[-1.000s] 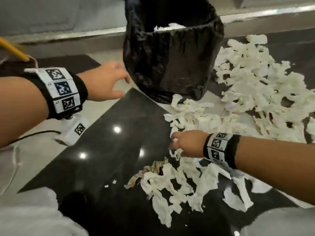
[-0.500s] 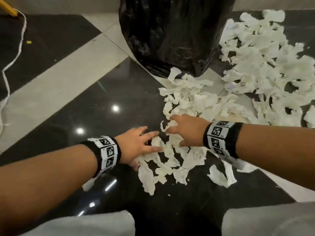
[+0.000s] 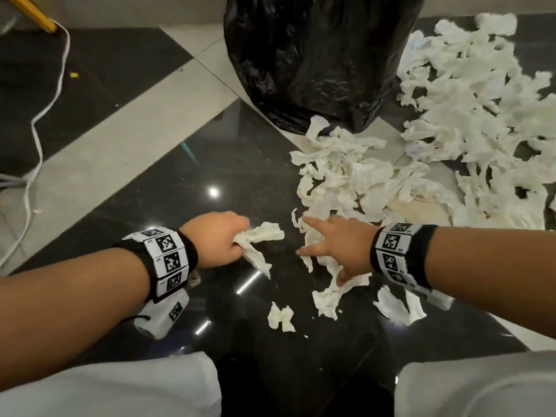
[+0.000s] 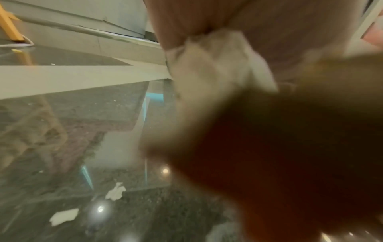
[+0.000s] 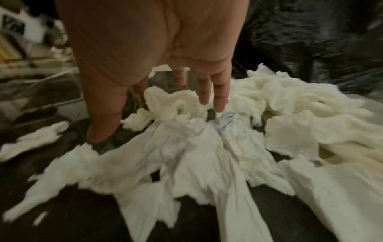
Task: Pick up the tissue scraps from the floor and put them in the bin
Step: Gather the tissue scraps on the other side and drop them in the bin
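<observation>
White tissue scraps (image 3: 355, 176) lie in a wide heap on the dark floor, spreading right past the black-bagged bin (image 3: 316, 55) at the top. My left hand (image 3: 222, 242) grips a bunch of scraps (image 3: 258, 236) just above the floor; the left wrist view shows that tissue (image 4: 215, 65) bunched under curled fingers. My right hand (image 3: 328, 245) is spread flat, fingers straight, pressing on scraps (image 3: 328, 293) at the heap's near edge. In the right wrist view its fingers (image 5: 219, 91) reach down into the tissue (image 5: 207, 155). A small loose scrap (image 3: 281, 317) lies nearer to me.
A white cable (image 3: 42, 115) snakes over the floor at far left, beside a yellow stick (image 3: 39, 16). Pale tile bands (image 3: 120, 139) cross the black tiles. My knees in light trousers (image 3: 120, 389) fill the bottom edge. More scraps (image 3: 397, 308) lie under my right wrist.
My left hand came down from beside the bin to the floor and closed on a bunch of scraps. My right hand stayed on the heap's near edge and spread its fingers.
</observation>
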